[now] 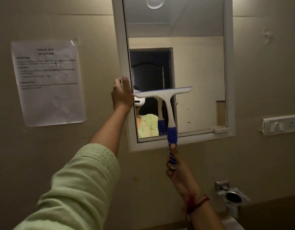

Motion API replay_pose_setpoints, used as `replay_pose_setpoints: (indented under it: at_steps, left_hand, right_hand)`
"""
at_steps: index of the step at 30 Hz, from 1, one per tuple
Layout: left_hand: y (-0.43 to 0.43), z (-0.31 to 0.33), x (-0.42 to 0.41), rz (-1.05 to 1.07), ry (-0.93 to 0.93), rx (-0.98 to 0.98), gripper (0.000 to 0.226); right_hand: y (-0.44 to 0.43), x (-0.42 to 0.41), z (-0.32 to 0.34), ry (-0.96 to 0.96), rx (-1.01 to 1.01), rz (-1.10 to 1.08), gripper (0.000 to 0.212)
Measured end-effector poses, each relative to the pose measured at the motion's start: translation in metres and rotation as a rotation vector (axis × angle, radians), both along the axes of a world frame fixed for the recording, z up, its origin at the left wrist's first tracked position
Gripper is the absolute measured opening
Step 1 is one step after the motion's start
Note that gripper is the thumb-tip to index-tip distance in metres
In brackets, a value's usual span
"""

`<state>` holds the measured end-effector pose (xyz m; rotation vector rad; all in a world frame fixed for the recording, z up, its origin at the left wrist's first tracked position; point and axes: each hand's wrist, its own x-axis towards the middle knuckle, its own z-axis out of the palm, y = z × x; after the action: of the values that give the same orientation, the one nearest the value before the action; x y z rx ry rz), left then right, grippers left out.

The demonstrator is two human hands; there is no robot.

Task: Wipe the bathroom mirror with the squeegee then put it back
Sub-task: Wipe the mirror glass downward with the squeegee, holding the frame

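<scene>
right now the person stands close to the wall and both arms reach up to the mirror (193,67). the right hand (176,170) is wrapped tight around the low end of the squeegee (168,103), with the fingers closed on the blue grip and the thumb laid along it. the squeegee stands almost upright, a little tilted, and its white blade is at the top, across the lower left part of the glass. the blade seems to lie against the glass, but real contact cannot be told for sure. the reflection of the handle shows just behind it.

the left hand (122,95) holds the left side of the white frame (122,47). its fingers curl around the outer edge and the thumb points up on the front face, so the hand is closed on the frame. a light green sleeve (80,185) covers the left forearm, and red and orange threads (195,202) are tied on the right wrist.

on the wall to the left of the mirror hangs a printed paper sheet (48,82), a bit wrinkled. to the right, near the lower corner of the frame, is a white switch plate (281,124). below it, a metal holder (231,196) with a round ring is fixed on the wall.
</scene>
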<state>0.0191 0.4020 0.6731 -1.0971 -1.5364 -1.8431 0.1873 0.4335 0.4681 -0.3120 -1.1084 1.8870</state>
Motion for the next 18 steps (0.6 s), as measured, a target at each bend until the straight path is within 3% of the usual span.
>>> replay_pose_setpoints:
  at_steps: [3, 10, 14, 18]
  left_hand:
    - [0.0, 0.0, 0.0, -0.016, -0.011, -0.012, 0.043]
    - [-0.001, 0.0, 0.001, 0.003, -0.003, 0.006, 0.043]
    - [0.001, 0.0, -0.001, -0.013, -0.003, 0.001, 0.041]
    - [0.0, -0.001, -0.002, -0.026, -0.003, -0.009, 0.042]
  right_hand:
    - [0.004, -0.001, 0.008, -0.019, 0.027, -0.047, 0.041]
    - [-0.003, -0.008, -0.043, -0.075, -0.09, 0.018, 0.037]
    - [0.001, -0.01, -0.014, 0.058, -0.063, 0.049, 0.036]
    - [0.003, -0.015, 0.005, 0.054, 0.009, 0.02, 0.037]
